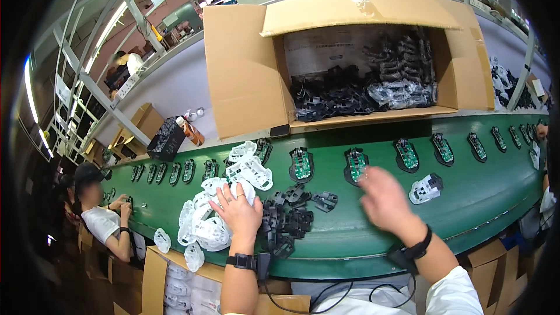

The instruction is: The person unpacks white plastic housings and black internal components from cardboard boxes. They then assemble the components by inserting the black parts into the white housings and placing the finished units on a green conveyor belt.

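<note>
My left hand (240, 210) lies with fingers spread on a heap of white plastic mouse shells (211, 232). I cannot see it grip any of them. My right hand (384, 199) is smeared by motion, its fingertips at the lower edge of a black mouse base with a green circuit board (355, 163); whether it holds anything is unclear. Between my hands is a pile of small black plastic parts (286, 221), with one black part (325, 200) lying apart. A white shell with a black piece at its end (426, 189) lies right of my right hand.
More mouse bases (406, 154) stand in a row along the green belt (350, 233). Behind it, an open carton (245, 70) holds black parts and bagged pieces. A black bin (165, 139) and a bottle (191, 132) stand back left. A co-worker (105, 221) sits at the left.
</note>
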`<state>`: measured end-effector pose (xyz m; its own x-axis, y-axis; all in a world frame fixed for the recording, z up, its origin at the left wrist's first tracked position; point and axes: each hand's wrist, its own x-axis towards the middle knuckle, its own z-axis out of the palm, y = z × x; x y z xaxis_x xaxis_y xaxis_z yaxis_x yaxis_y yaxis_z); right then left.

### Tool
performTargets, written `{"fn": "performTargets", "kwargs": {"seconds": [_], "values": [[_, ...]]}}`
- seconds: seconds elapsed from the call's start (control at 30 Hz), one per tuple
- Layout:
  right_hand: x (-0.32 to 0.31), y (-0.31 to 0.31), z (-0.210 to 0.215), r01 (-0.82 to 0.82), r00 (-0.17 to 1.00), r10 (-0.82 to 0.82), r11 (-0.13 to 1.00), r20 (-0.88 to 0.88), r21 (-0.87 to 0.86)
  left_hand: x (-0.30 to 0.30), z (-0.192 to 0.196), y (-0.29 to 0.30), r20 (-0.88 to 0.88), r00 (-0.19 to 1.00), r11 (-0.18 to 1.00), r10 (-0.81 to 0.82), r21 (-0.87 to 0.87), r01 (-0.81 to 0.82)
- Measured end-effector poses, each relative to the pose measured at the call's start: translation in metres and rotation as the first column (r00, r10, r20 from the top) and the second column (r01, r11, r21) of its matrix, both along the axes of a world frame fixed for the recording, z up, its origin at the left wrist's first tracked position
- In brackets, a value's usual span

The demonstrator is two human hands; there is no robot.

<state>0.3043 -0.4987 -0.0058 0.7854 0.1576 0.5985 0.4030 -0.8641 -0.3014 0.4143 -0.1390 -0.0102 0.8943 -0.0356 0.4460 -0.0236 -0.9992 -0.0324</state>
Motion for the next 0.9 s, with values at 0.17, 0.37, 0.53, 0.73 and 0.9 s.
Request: {"fn": "performTargets", "kwargs": {"seconds": [0.17,0.37,0.53,0.73,0.9], "values": [[-0.007,0.049,-0.024,-0.114,0.972,0.081,0.983,-0.219,-0.145,-0.008,-0.001,-0.002,0.131,0.989,0.988,-0.066,-0.133,0.084],[0.000,0.045,-0.033,-0.080,0.994,0.082,0.996,-0.072,0.028,-0.007,-0.002,0.008,0.099,0.995,0.924,-0.007,-0.379,0.044],[-0.010,0.024,-0.017,-0.076,0.923,0.077,0.997,-0.377,0.016,-0.011,0.004,0.017,0.255,0.966,0.962,-0.033,-0.255,0.100],[-0.023,0.042,-0.013,-0.280,0.950,0.275,0.960,-0.146,-0.011,-0.029,0.017,-0.013,0.326,0.887,0.504,-0.327,-0.734,0.455],[-0.034,0.055,-0.008,-0.166,0.944,0.132,0.982,-0.302,-0.088,-0.095,0.007,-0.066,0.187,0.716,-0.266,-0.672,-0.964,0.003]]}}
